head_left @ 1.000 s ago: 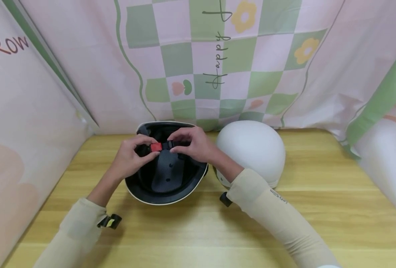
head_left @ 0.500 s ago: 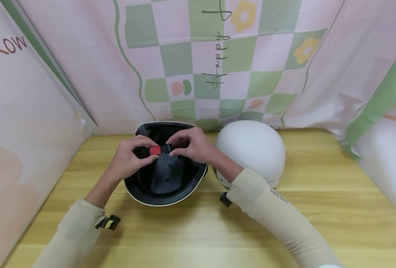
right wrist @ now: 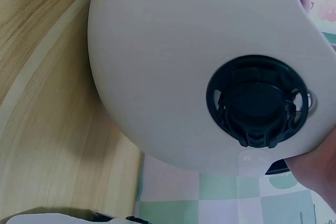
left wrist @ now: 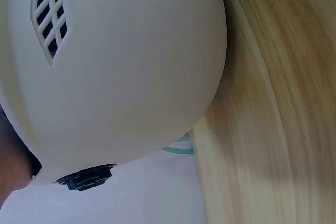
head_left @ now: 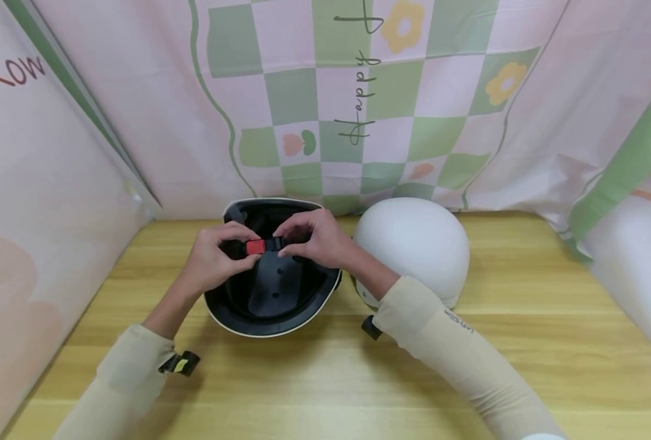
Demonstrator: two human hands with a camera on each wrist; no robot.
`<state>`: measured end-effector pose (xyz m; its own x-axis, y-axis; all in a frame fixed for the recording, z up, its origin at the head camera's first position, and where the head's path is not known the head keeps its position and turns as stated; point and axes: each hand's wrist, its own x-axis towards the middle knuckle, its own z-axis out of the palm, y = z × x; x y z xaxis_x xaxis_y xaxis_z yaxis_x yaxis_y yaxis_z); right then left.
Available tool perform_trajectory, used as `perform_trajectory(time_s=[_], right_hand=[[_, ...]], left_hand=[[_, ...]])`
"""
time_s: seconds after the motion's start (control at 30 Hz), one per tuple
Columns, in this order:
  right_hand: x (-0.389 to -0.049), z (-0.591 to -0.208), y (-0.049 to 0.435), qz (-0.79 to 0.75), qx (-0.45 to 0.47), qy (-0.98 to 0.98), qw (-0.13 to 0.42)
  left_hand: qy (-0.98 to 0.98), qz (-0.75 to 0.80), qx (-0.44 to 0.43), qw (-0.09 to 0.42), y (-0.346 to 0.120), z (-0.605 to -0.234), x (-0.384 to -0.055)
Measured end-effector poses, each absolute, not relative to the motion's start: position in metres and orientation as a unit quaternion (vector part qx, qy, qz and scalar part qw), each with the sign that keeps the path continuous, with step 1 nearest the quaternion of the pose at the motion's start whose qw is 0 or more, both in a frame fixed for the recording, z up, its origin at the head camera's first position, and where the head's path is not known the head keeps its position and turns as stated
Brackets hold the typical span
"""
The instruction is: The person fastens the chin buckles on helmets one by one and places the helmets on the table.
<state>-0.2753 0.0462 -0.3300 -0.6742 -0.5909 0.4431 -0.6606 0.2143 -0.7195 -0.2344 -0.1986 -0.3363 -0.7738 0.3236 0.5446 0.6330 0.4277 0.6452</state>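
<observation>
An upturned helmet [head_left: 274, 290] with a black lining rests on the table in the head view. Above its hollow, the thumb and fingers of my left hand [head_left: 212, 256] pinch the red half [head_left: 255, 247] of a chin-strap buckle. My right hand [head_left: 323, 241] pinches the black strap piece [head_left: 277, 244] at the buckle's other side. Red and black parts lie end to end in one line; whether they are latched I cannot tell. Both wrist views mostly show the helmet's pale shell [left wrist: 136, 66], with a round black side fitting [right wrist: 257, 100] in the right one.
A second white helmet [head_left: 413, 247] stands dome up, just right of the first and behind my right forearm. Both are on a wood-grain table [head_left: 314, 385]. A patterned curtain [head_left: 347, 91] hangs at the table's back edge.
Both hands have lowered the buckle slightly toward me since the first frame and shifted it a touch left. Between the last two frames almost nothing differs; both pinches are kept.
</observation>
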Motion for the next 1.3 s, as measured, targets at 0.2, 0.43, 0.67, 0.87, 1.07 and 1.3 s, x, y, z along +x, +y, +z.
perform_trajectory(time_s=[0.2,0.43,0.67,0.87,1.07,1.3], right_hand=[[-0.2765,-0.3299,0.0459,0.477,0.404,-0.779,0.044],[-0.2758,-0.3296,0.0458,0.463,0.404,-0.788,0.047],[-0.2763,-0.3302,0.0463,0.469,0.409,-0.781,0.049],[-0.2765,-0.3300,0.0461,0.468,0.411,-0.781,0.051],[-0.2762,-0.3297,0.0455,0.462,0.414,-0.783,0.052],[-0.2762,-0.3313,0.0448,0.465,0.414,-0.781,0.054]], left_hand=[[-0.819,-0.460,-0.295,0.176,-0.1977,-0.3367,-0.2368],[-0.829,-0.443,-0.287,0.187,-0.1963,-0.3374,-0.2359],[-0.831,-0.440,-0.281,0.195,-0.1949,-0.3368,-0.2344],[-0.829,-0.440,-0.283,0.197,-0.1951,-0.3371,-0.2348],[-0.830,-0.429,-0.292,0.204,-0.1960,-0.3375,-0.2354],[-0.830,-0.427,-0.295,0.204,-0.1961,-0.3382,-0.2370]])
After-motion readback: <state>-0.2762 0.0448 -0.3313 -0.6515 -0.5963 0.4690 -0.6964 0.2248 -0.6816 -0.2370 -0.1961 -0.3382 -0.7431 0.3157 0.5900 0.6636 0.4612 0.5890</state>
